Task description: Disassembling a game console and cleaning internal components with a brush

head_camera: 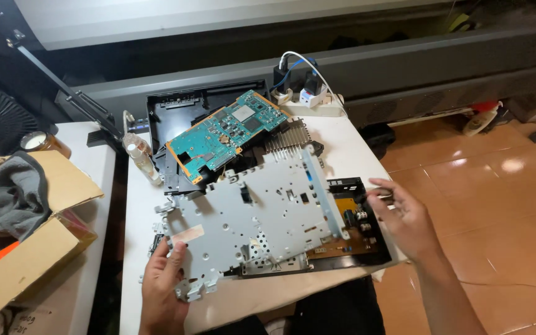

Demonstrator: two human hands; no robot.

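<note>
Silver-grey metal shield plate (pixel 262 211), teal-green circuit board (pixel 227 133), brown power board (pixel 348 232), white table (pixel 243 298)

Two hands in shot: left hand (pixel 164 286), right hand (pixel 404 218). One grey metal shield plate (pixel 252 217). One green circuit board (pixel 226 133). One brown power board (pixel 350 234). One finned heatsink (pixel 288 138). One black case shell (pixel 175 108). One white power strip (pixel 308 105). One clear bottle (pixel 141 155). One cardboard box (pixel 26 248), one grey cloth (pixel 10 195) inside.
</note>
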